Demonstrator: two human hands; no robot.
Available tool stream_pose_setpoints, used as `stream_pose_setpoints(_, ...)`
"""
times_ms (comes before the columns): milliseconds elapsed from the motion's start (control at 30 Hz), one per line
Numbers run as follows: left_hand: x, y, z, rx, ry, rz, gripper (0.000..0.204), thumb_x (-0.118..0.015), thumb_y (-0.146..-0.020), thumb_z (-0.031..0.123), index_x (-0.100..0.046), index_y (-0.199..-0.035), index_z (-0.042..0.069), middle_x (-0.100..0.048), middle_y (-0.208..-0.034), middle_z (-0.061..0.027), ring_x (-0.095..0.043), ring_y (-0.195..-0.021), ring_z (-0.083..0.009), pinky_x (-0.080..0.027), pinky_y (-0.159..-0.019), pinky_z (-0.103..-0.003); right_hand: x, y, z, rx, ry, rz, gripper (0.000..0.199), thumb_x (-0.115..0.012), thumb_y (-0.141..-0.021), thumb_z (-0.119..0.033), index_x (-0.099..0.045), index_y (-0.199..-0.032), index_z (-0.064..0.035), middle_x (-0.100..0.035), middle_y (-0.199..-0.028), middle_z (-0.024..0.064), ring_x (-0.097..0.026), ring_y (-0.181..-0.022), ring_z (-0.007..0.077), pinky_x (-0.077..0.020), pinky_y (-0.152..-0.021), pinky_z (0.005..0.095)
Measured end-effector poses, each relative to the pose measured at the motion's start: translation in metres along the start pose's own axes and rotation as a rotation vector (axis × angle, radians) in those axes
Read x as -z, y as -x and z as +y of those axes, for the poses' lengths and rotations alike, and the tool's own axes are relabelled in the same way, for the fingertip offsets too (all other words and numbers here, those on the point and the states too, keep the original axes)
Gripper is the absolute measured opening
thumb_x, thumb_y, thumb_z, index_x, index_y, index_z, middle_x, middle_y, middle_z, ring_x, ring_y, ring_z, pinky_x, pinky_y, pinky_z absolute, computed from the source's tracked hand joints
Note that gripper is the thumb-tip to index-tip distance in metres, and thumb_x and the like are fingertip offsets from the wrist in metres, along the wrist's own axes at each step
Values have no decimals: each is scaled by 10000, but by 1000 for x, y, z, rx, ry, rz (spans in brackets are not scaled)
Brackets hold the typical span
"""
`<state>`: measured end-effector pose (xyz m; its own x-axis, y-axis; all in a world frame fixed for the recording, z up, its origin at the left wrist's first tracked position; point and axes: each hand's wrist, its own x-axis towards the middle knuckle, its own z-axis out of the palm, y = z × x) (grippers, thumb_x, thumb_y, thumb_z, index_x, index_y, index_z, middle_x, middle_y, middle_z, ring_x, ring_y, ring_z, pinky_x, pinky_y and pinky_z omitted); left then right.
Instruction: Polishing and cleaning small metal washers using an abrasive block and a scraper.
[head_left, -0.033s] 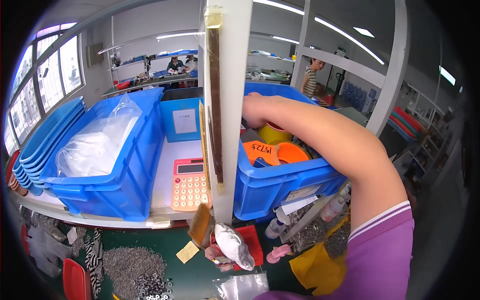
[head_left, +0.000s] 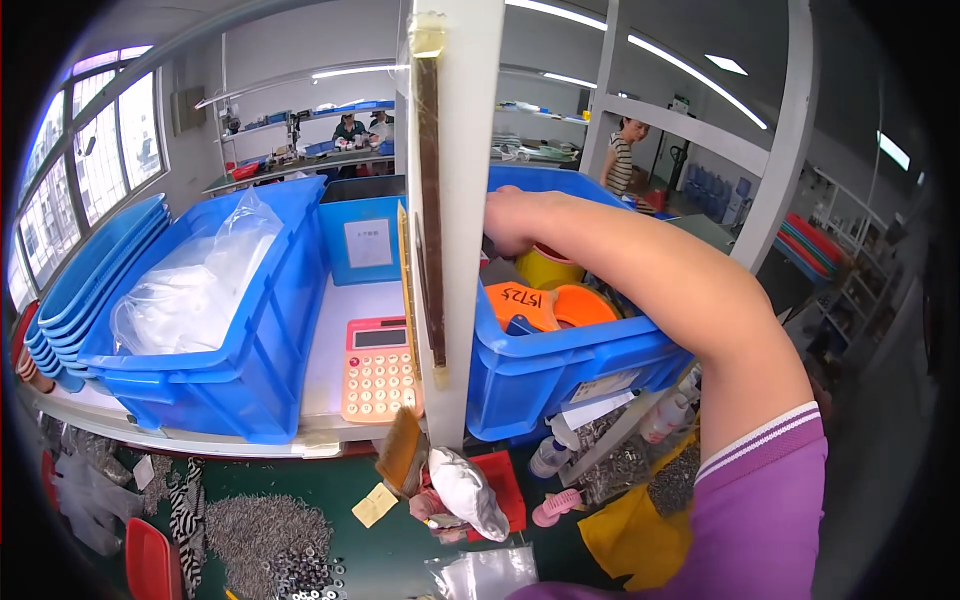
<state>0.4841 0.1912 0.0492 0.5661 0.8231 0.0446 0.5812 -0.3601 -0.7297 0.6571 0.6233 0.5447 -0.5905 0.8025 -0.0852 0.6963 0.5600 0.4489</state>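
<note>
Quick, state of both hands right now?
Left hand: not in view, so its state can't be told.
Right hand: at the right-hand blue bin, fingers mostly hidden by the white post; grip can't be told.

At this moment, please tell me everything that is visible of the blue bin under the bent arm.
The blue bin looks like plastic, open-topped, with a thick rim and a pale label on its front. It stands upright beside the white post, which hides its left end. Orange pieces and a yellow container lie inside. The right hand is over it, partly hidden by the post; whether it touches the bin is unclear.
</note>
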Motion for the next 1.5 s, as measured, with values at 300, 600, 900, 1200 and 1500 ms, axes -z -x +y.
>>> stream_pose_setpoints(300,-10,3,-12,-29,52,22,355,-470,-842,181,-488,-1164,32,-479,-1152,-119,-446,-1070,-315,-375,-875,-473,32,13,15,10,-84,292,480,-636,-679,-3,-570,-1143,-109,-580,-1129,115,-553,-1060,290,-467,-871,393)
stream_pose_setpoints(600,-21,6,-21,-48,108,16,378,-470,-840,206,-478,-1183,47,-456,-1185,-115,-421,-1100,-322,-358,-884,-498,25,13,12,-26,-215,190,480,-649,-690,6,-557,-1150,-94,-573,-1129,123,-544,-1052,308,-452,-888,391)
stream_pose_setpoints(900,-29,-3,-21,-35,190,36,401,-471,-838,231,-468,-1202,62,-434,-1218,-110,-395,-1131,-329,-341,-894,-524,39,14,3,40,-68,235,342,-705,-686,-96,-621,-1018,-94,-610,-1058,87,-592,-958,272,-493,-785,373)
stream_pose_setpoints(1200,-35,-17,-26,-1,245,55,425,-471,-836,257,-458,-1220,78,-411,-1252,-106,-370,-1162,-337,-325,-903,-549,55,39,-34,-95,-95,-393,516,-804,-636,-212,-641,-1109,-91,-614,-1145,98,-601,-1005,271,-475,-829,381)
stream_pose_setpoints(1500,-46,-20,-32,13,306,47,448,-471,-833,282,-448,-1239,93,-389,-1285,-101,-344,-1193,-344,-308,-913,-575,63,47,-18,106,-357,-306,421,-757,-639,-172,-634,-1038,-114,-636,-986,69,-592,-954,233,-464,-803,355)
